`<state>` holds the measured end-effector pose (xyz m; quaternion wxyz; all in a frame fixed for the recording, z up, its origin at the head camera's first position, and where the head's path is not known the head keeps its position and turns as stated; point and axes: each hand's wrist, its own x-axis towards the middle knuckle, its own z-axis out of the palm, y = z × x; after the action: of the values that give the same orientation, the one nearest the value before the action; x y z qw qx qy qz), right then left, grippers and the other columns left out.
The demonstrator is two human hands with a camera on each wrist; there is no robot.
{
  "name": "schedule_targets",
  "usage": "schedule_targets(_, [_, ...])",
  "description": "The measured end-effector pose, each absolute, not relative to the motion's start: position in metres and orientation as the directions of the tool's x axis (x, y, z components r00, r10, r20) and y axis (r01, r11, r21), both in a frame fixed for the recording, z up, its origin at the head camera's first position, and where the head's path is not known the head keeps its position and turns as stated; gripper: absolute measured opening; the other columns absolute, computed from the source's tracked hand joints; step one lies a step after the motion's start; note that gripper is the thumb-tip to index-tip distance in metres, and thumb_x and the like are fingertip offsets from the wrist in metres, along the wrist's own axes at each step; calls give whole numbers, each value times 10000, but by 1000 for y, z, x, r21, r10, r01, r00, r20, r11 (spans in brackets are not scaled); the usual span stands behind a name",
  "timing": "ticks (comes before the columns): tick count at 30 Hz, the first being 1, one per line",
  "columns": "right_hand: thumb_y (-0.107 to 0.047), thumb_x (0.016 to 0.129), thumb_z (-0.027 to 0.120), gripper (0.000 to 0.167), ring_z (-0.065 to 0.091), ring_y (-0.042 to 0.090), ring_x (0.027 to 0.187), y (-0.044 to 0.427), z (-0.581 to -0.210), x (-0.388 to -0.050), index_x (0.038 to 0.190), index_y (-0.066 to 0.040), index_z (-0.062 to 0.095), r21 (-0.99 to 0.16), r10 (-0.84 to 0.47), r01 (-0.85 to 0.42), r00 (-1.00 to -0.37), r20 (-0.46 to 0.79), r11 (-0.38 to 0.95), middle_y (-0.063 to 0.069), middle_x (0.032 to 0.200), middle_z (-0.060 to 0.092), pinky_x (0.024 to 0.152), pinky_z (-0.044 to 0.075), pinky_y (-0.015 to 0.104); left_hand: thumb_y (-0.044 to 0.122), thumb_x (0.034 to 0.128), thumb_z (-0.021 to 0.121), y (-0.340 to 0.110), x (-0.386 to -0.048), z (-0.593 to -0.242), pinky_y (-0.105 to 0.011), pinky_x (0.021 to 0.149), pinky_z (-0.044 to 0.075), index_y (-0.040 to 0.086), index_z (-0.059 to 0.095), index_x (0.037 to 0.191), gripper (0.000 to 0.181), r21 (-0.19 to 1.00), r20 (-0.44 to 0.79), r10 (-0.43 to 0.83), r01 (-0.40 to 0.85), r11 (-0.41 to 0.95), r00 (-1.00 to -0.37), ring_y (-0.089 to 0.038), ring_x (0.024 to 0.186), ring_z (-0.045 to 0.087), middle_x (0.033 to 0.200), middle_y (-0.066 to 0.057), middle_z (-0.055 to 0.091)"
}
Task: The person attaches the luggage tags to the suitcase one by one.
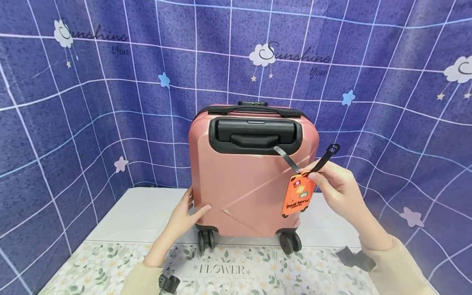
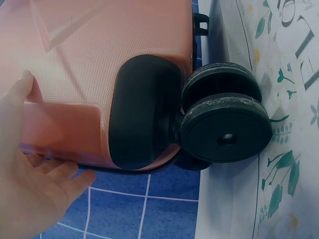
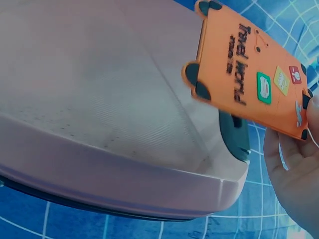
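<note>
A pink hard-shell suitcase (image 1: 239,184) stands upright on its black wheels (image 1: 290,242), its black pull handle (image 1: 254,140) pushed down. My left hand (image 1: 184,215) holds its lower left edge, thumb on the broad face and fingers round the side; the left wrist view shows this hand near a wheel (image 2: 227,129). Between thumb and fingers, my right hand (image 1: 337,186) pinches an orange luggage tag (image 1: 298,194) by its top end, in front of the suitcase's right side. The tag's black strap (image 1: 324,157) is unfastened, its two ends spreading apart. Printed lettering shows on the tag (image 3: 249,69).
Behind the suitcase hangs a purple-blue grid-patterned cloth (image 1: 228,65) with clouds and stars. Underneath is a white surface (image 1: 147,213), with a flower-printed mat (image 1: 236,256) along the front. Dark wrist devices (image 1: 169,283) sit at both sleeves.
</note>
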<state>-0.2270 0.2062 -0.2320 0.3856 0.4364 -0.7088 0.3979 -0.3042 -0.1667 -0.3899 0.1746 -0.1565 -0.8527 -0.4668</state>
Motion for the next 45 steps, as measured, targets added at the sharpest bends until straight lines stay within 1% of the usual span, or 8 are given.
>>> schedule_targets(3, [-100,906,594,148,591,52,848,204,-226,-228,925,17,683,-194,-302,-940,-279,912,282,-23,913,671,739,463,128,360,841,694,-166,-304,-390,-438,1064,367,43,157,1494,903,743,441,104,427,515,-892,-371,1334,374,1490,-221,299])
schedule_targets(6, [-134,912,592,180,598,66,858,202,-219,-229,919,23,682,-212,-292,-941,-287,912,264,5,903,671,729,475,132,368,841,692,-166,-304,-390,-438,1064,368,39,150,1495,911,747,432,102,419,516,-896,-371,1336,372,1494,-221,293])
schedule_targets(11, [33,877,593,93,617,80,871,198,-206,-229,929,38,670,-280,-288,-922,-353,890,267,10,917,680,743,506,154,360,840,695,-166,-303,-391,-455,1062,368,21,147,1491,917,750,425,102,413,517,-900,-377,1334,369,1494,-230,285])
schedule_targets(15, [147,836,575,139,611,72,854,196,-198,-231,934,96,659,-287,-282,-923,-355,891,255,-53,922,675,744,504,151,347,839,698,-165,-303,-392,-462,1063,364,13,148,1489,915,755,426,100,414,509,-899,-379,1334,368,1494,-235,282])
schedule_targets(27, [88,885,547,82,537,55,785,190,-181,-247,929,98,616,-253,-257,-910,-344,903,329,-20,865,585,699,469,126,338,841,697,-166,-300,-392,-455,1067,360,11,139,1491,917,761,418,99,408,505,-903,-382,1337,363,1497,-236,273])
schedule_targets(33, [113,876,540,109,520,53,759,186,-173,-254,961,101,607,-315,-208,-873,-410,888,373,-111,875,578,659,454,126,327,848,691,-167,-301,-393,-462,1070,354,20,125,1495,913,754,435,102,424,502,-895,-386,1344,348,1507,-232,253])
schedule_targets(39, [41,912,533,108,560,65,758,182,-163,-257,969,85,613,-402,-182,-841,-487,854,361,-21,892,607,665,492,140,337,848,690,-167,-302,-392,-459,1069,355,29,124,1498,916,751,445,104,434,498,-889,-386,1343,350,1508,-229,252])
schedule_targets(45, [-47,937,535,151,558,58,796,181,-156,-260,1001,55,626,-436,-196,-796,-549,813,420,-110,886,589,700,486,128,322,846,693,-166,-302,-389,-444,1064,365,8,126,1492,916,752,437,106,428,501,-893,-381,1341,354,1504,-236,258])
